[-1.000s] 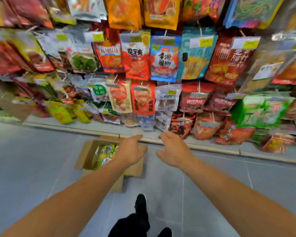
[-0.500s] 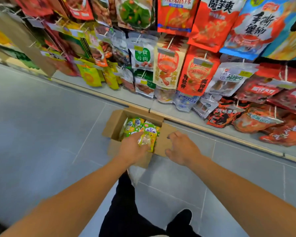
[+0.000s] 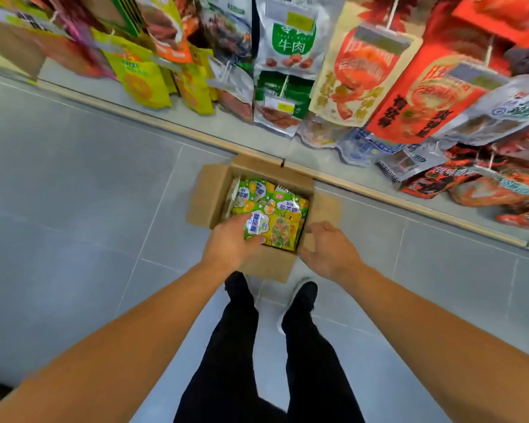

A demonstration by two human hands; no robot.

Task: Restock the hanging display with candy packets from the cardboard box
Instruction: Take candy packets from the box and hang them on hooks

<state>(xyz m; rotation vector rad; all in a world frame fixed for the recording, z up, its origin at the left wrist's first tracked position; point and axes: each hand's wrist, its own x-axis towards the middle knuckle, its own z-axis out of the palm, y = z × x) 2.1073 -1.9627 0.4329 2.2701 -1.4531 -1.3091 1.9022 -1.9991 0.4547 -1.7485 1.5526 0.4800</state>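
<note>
An open cardboard box (image 3: 209, 193) stands on the grey tiled floor below the display. Several green and yellow candy packets (image 3: 283, 209) lie inside it. My left hand (image 3: 231, 242) reaches into the near left corner of the box, fingers and thumb closed around the edge of the topmost packet (image 3: 275, 228). My right hand (image 3: 329, 248) hovers over the box's near right flap, fingers spread and curled, holding nothing. The hanging display (image 3: 290, 44) of snack bags fills the top of the view.
A low grey plinth with a wooden edge strip (image 3: 379, 190) runs diagonally behind the box. My legs in black trousers and dark shoes (image 3: 303, 297) stand just in front of the box. Grey floor tiles (image 3: 74, 209) stretch to the left.
The view has tilted down and closer to the box. Both hands dropped from in front of the display to the box, and my left hand took hold of the top packet.
</note>
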